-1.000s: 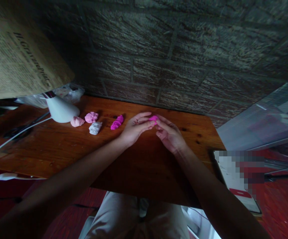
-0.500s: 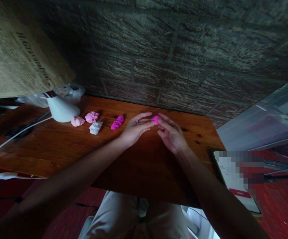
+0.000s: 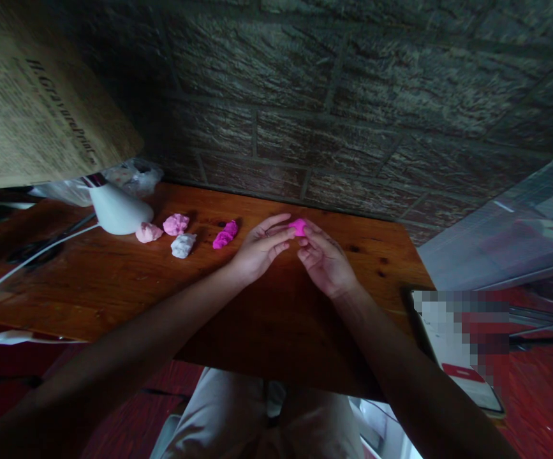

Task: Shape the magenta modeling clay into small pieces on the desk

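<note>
A small lump of bright pink modelling clay (image 3: pixel 298 226) is pinched between the fingertips of both hands, above the wooden table. My left hand (image 3: pixel 261 247) grips its left side with thumb and fingers. From the right, my right hand (image 3: pixel 328 258) presses it with thumb and index finger. Left of the hands lies a longer magenta clay piece (image 3: pixel 225 235). Farther left are a pink clay lump (image 3: pixel 175 224), a pale pink clay lump (image 3: pixel 148 233) and a white clay lump (image 3: pixel 183 245).
A lamp with a white base (image 3: pixel 120 210) and newsprint shade (image 3: pixel 41 108) stands on the left of the table (image 3: pixel 113 287), its cable (image 3: pixel 32 261) trailing forward. A brick wall (image 3: pixel 280 121) closes off the back. At the right edge lies a tablet or phone (image 3: pixel 453 344), partly blurred out.
The pink clay between the fingertips looks rounder than a second ago. The fingers have shifted slightly around it; the other clay pieces lie where they were.
</note>
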